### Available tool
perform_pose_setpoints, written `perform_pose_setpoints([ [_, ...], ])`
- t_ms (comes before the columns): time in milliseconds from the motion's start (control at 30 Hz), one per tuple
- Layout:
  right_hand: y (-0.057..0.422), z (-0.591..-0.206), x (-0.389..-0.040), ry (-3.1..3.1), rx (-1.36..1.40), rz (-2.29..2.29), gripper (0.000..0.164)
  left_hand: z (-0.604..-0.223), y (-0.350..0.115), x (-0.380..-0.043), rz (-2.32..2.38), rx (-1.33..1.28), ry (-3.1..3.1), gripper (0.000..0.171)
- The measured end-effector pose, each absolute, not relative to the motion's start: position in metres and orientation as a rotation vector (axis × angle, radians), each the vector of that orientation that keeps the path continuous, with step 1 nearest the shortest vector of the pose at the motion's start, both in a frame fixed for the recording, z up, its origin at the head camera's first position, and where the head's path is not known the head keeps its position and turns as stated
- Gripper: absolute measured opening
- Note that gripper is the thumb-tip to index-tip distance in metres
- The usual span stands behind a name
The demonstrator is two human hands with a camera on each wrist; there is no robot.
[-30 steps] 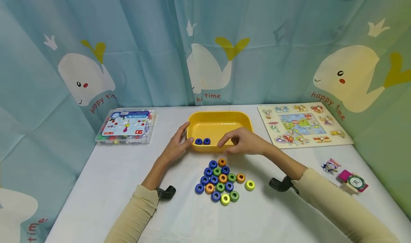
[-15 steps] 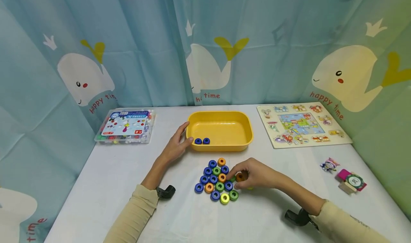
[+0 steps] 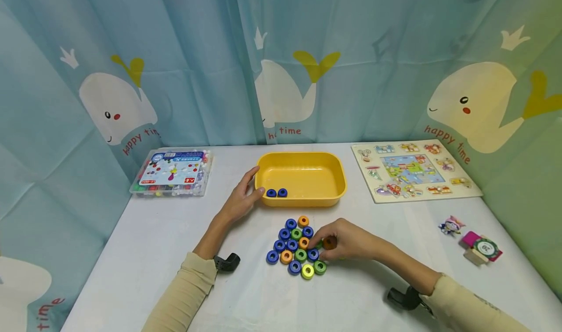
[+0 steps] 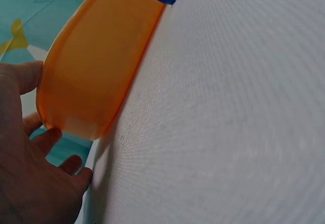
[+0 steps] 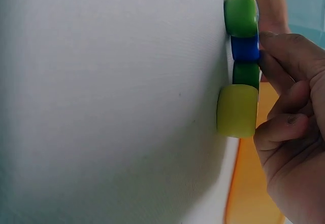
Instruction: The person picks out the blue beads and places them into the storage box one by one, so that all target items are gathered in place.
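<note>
In the head view my left hand (image 3: 239, 200) holds the left end of a yellow tray (image 3: 303, 202), its thumb at the near corner. The left wrist view shows the thumb on the tray's rim (image 4: 66, 33) and fingertips against its side. Two blue beads (image 3: 282, 193) lie inside the tray's near left. In front of it, blue, green, orange and yellow ring-shaped beads stand in a loose cluster. My right hand (image 3: 351, 239) reaches over its right side, thumb and index finger pinching a blue bead (image 5: 246, 49). Beside it sit green beads and a yellow bead (image 5: 237, 110).
A clear plastic case (image 3: 173, 172) of small coloured pieces lies at the back left. A wooden puzzle board (image 3: 417, 171) is at the back right, with a small figurine (image 3: 451, 225) and coloured blocks (image 3: 482, 248) nearer. A curtain (image 3: 202, 68) hangs behind the table.
My right hand has moved from the tray's near edge down to the right side of the bead cluster, its fingertips closing on a blue bead. My left hand stays on the tray.
</note>
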State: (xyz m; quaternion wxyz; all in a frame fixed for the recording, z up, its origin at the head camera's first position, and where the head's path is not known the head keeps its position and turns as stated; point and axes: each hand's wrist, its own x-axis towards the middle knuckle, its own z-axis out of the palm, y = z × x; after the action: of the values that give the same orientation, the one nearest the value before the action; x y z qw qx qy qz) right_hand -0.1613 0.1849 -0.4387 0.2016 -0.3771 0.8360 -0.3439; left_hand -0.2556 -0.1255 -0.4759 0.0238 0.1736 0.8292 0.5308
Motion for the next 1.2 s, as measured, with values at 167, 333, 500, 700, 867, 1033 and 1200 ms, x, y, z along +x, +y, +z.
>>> perform_pose_setpoints([
  [167,0.183,-0.441,-0.161,2.298,-1.104,-0.971,0.03,-0.477,-0.126,-0.257,1.647,0.547,2.565,0.064],
  [333,0.182,-0.44,-0.16,2.292,-1.152,-0.934,0.031,-0.477,-0.125,-0.257,1.659,0.55,2.562,0.063],
  [500,0.181,-0.44,-0.161,2.278,-1.207,-0.885,0.031,-0.476,-0.125,-0.257,1.661,0.548,2.564,0.063],
  [700,0.181,-0.442,-0.162,2.269,-1.245,-0.87,0.03,-0.477,-0.125,-0.257,1.653,0.548,2.566,0.063],
  [867,0.181,-0.445,-0.164,2.279,-1.234,-0.82,0.031,-0.477,-0.126,-0.257,1.649,0.544,2.573,0.064],
  [1033,0.181,-0.445,-0.164,2.293,-1.236,-0.786,0.032,-0.477,-0.126,-0.256,1.641,0.537,2.579,0.064],
  [1200,0.183,-0.435,-0.163,2.322,-1.233,-0.808,0.03,-0.476,-0.125,-0.255,1.63,0.518,2.581,0.064],
])
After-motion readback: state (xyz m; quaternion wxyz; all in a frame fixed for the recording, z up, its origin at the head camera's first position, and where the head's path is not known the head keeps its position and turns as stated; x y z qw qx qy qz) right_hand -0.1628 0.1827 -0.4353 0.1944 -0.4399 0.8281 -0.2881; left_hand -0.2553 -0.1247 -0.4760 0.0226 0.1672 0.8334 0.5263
